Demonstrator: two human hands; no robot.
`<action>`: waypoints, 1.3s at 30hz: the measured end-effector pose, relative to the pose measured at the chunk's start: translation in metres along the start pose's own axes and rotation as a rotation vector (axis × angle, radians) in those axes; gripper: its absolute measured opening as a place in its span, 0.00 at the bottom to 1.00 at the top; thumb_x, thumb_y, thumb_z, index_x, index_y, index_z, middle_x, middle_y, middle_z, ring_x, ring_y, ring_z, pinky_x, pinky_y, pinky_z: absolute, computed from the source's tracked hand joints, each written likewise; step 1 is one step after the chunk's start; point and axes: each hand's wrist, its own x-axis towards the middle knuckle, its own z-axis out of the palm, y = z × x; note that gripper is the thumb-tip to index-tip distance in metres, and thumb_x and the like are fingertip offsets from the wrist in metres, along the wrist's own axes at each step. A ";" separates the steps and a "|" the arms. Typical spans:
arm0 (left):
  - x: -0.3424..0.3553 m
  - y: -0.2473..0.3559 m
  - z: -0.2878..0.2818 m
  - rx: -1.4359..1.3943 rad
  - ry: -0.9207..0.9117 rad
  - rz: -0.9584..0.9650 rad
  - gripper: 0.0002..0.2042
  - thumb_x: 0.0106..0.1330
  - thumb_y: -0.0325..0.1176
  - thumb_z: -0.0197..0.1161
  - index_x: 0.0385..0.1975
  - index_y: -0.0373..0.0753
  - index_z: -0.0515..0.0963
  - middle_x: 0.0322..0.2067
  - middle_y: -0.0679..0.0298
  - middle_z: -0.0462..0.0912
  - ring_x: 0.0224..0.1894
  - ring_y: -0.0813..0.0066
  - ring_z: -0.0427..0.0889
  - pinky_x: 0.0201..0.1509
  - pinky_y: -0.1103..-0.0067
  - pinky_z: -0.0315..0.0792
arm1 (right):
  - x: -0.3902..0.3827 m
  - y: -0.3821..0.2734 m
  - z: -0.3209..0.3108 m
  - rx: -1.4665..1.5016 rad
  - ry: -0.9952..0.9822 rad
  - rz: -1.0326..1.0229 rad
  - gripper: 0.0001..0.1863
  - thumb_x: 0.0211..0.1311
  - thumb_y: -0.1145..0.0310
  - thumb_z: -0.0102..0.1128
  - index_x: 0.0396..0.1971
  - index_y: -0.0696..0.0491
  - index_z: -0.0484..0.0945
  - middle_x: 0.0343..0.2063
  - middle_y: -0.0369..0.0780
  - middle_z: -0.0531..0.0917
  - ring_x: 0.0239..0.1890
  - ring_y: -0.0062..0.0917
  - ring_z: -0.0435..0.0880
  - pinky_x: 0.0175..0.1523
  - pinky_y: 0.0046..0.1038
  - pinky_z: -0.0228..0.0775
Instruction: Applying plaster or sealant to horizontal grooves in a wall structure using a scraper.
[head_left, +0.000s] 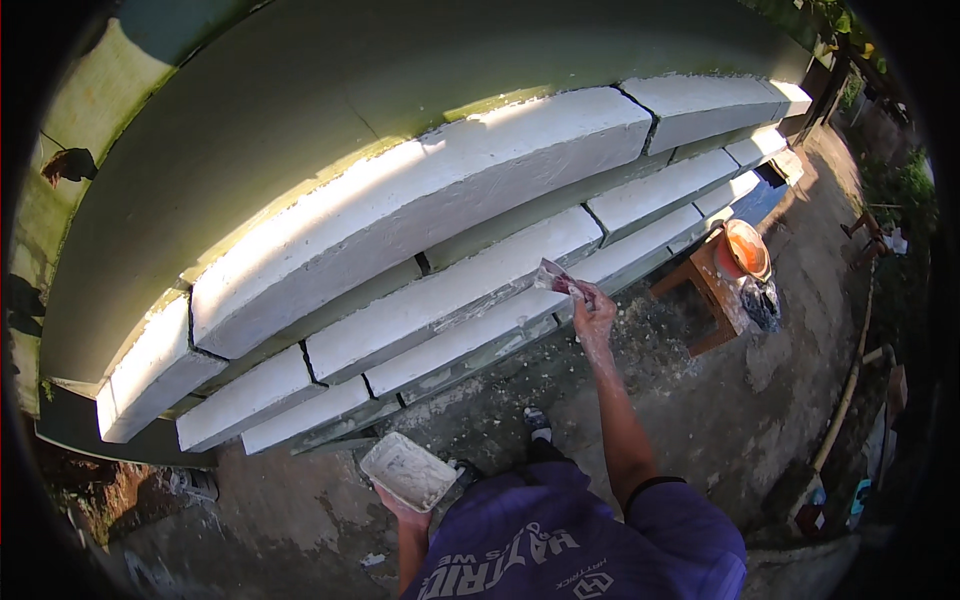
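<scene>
My right hand is closed around the handle of a putty knife with a dark red grip and a pale-smeared flat blade. Its blade is over the middle white ledge; whether it touches the surface I cannot tell. Low on the left, my left hand supports a shallow rectangular tray from its near side, fingers mostly hidden underneath. White paste coats the inside of that tray. White smears also cover my right hand and wrist. Rough wet-looking streaks mark the middle ledge's front face near the knife.
White stepped ledges with dark gaps run along a green wall. At the right, a brown stool carries an orange bucket and a crumpled plastic bag. A long pole lies farther right. Pale splatter dots the concrete floor.
</scene>
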 end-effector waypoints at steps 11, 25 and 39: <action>0.000 -0.001 0.016 0.058 0.028 -0.014 0.35 0.66 0.65 0.39 0.65 0.47 0.60 0.61 0.61 0.67 0.62 0.56 0.67 0.64 0.59 0.64 | -0.100 0.070 0.017 0.159 -0.049 0.486 0.12 0.63 0.74 0.55 0.44 0.62 0.73 0.33 0.44 0.83 0.32 0.28 0.83 0.41 0.31 0.75; 0.024 -0.038 0.003 0.009 -0.010 -0.157 0.38 0.64 0.67 0.38 0.65 0.44 0.60 0.60 0.58 0.69 0.60 0.55 0.70 0.63 0.56 0.65 | -0.032 0.154 0.040 -0.261 -0.483 0.221 0.21 0.53 0.80 0.52 0.50 0.58 0.69 0.36 0.52 0.82 0.41 0.46 0.82 0.46 0.38 0.73; 0.202 -0.226 -0.017 0.207 -0.002 -0.617 0.42 0.61 0.71 0.38 0.62 0.40 0.66 0.56 0.55 0.74 0.55 0.52 0.75 0.60 0.55 0.68 | 0.016 0.187 0.046 -0.002 -0.885 0.314 0.23 0.51 0.66 0.70 0.47 0.57 0.75 0.38 0.44 0.83 0.41 0.28 0.81 0.48 0.30 0.72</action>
